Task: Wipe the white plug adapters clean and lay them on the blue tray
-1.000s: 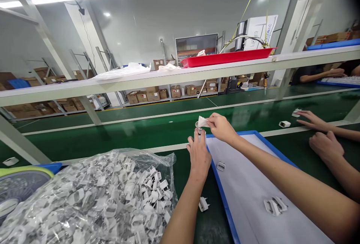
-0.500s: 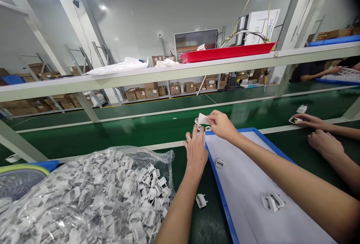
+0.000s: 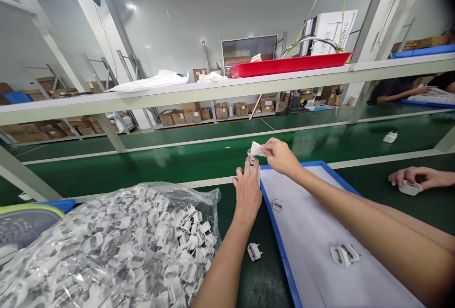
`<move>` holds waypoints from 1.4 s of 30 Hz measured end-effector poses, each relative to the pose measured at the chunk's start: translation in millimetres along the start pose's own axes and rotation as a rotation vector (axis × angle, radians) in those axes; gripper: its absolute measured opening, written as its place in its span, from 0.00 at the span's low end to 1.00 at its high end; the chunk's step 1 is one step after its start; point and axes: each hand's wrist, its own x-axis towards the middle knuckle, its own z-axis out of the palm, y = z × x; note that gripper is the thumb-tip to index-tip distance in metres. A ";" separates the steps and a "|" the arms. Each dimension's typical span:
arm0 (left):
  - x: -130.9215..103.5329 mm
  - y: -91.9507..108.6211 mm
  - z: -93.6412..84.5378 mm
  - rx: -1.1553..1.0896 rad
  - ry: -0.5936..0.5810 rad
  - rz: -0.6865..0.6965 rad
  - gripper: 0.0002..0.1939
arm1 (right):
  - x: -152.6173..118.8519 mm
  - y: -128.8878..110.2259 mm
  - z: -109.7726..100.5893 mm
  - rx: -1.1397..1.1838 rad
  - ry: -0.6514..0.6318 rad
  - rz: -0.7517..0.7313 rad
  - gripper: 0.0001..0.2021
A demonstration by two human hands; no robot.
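My left hand (image 3: 247, 196) is wrapped around a small pale bottle (image 3: 254, 171) with a shiny metal top, standing by the tray's far left corner. Between the pinched fingers of my right hand (image 3: 281, 156) is a folded white cloth (image 3: 256, 149), held against the bottle's metal top. Below, a blue-rimmed tray (image 3: 279, 246) lined with white carries a white plug housing (image 3: 277, 205) and a small cluster of plug housings (image 3: 344, 255). One white plug piece with pins (image 3: 254, 251) lies on the dark green surface left of the tray.
A clear plastic bag (image 3: 208, 197) heaped with white plug pieces fills the left side. Beyond runs a green belt (image 3: 177, 158) bearing a white plug (image 3: 390, 136). A co-worker's hand (image 3: 415, 177) holds a white housing at right. Above is a shelf with a red tray (image 3: 284, 65).
My hands keep nearly the same hold on the bottle and the cloth. The plug on the belt has shifted right. The co-worker's hand has drawn back with a housing.
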 end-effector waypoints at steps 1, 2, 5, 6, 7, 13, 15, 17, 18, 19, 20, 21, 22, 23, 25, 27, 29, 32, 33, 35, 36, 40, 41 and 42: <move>-0.4 -0.1 -0.3 0.001 0.000 -0.002 0.42 | -0.5 -0.4 0.0 0.000 0.002 0.001 0.12; -0.7 -0.2 -0.5 0.001 0.000 -0.004 0.42 | -1.0 -0.7 -0.1 0.000 0.005 0.001 0.12; -0.8 -0.5 -0.9 -0.002 -0.001 -0.007 0.43 | -2.3 -1.0 -0.4 0.005 0.006 0.001 0.12; -0.6 -0.6 -1.0 -0.003 -0.001 -0.006 0.43 | -2.7 -1.0 -0.5 0.008 0.005 0.000 0.12; -0.3 -0.6 -1.2 -0.003 0.000 -0.004 0.44 | -3.0 -0.9 -0.6 0.011 0.004 -0.001 0.12; -0.2 -0.4 -2.9 0.003 0.004 0.004 0.43 | -5.0 0.2 -2.8 0.025 -0.002 -0.005 0.12; 0.1 -0.6 -3.5 0.004 0.003 0.004 0.43 | -5.8 0.7 -3.6 0.025 -0.001 -0.002 0.12; 0.9 -1.0 -3.8 0.003 0.001 0.007 0.43 | -6.5 1.3 -4.2 0.022 0.001 0.003 0.12; 1.3 -1.4 -3.9 0.003 -0.002 0.010 0.42 | -6.7 1.6 -4.3 0.021 0.003 0.005 0.12; 1.7 -1.7 -4.0 0.002 -0.004 0.013 0.42 | -6.9 1.9 -4.4 0.020 0.005 0.005 0.12; 2.0 -2.2 -3.9 0.003 -0.005 0.014 0.41 | -7.0 2.3 -4.4 0.019 0.006 0.005 0.12; 2.2 -2.6 -3.8 0.004 -0.006 0.015 0.41 | -7.1 2.7 -4.4 0.019 0.007 0.004 0.12; 2.2 -2.9 -3.6 0.005 -0.009 0.015 0.42 | -7.2 3.1 -4.3 0.019 0.007 0.003 0.12; 2.2 -3.2 -3.3 0.007 -0.010 0.014 0.42 | -7.2 3.6 -4.1 0.020 0.007 0.003 0.12; 1.9 -3.3 -2.6 0.012 -0.009 0.009 0.43 | -7.2 4.5 -3.6 0.023 0.005 0.006 0.12; 1.6 -3.2 -2.1 0.018 -0.012 0.009 0.43 | -7.0 5.6 -2.7 0.026 0.004 0.011 0.12; 1.5 -2.9 -2.0 0.022 -0.016 0.011 0.44 | -6.3 6.6 -1.6 0.028 0.005 0.017 0.12; 1.6 -2.5 -2.7 0.027 -0.009 0.009 0.44 | -4.3 8.1 0.0 0.033 0.007 0.018 0.12; 1.6 -2.3 -2.9 0.030 -0.004 0.007 0.44 | -3.5 8.6 0.4 0.036 0.008 0.016 0.12; 1.4 -1.9 -2.8 0.036 -0.001 0.007 0.45 | -2.1 10.0 1.1 0.043 0.010 0.011 0.12; 1.1 -1.5 -2.4 0.039 0.000 0.006 0.45 | -1.7 10.8 1.4 0.047 0.011 0.010 0.12; 0.0 0.2 0.8 0.048 0.015 -0.009 0.44 | -1.4 14.7 3.0 0.056 0.010 0.012 0.12; -0.2 0.5 1.5 0.047 0.014 -0.008 0.44 | -1.6 15.7 3.6 0.057 0.009 0.015 0.12; -0.2 0.8 2.1 0.046 0.012 -0.005 0.45 | -1.9 16.5 4.1 0.058 0.007 0.018 0.12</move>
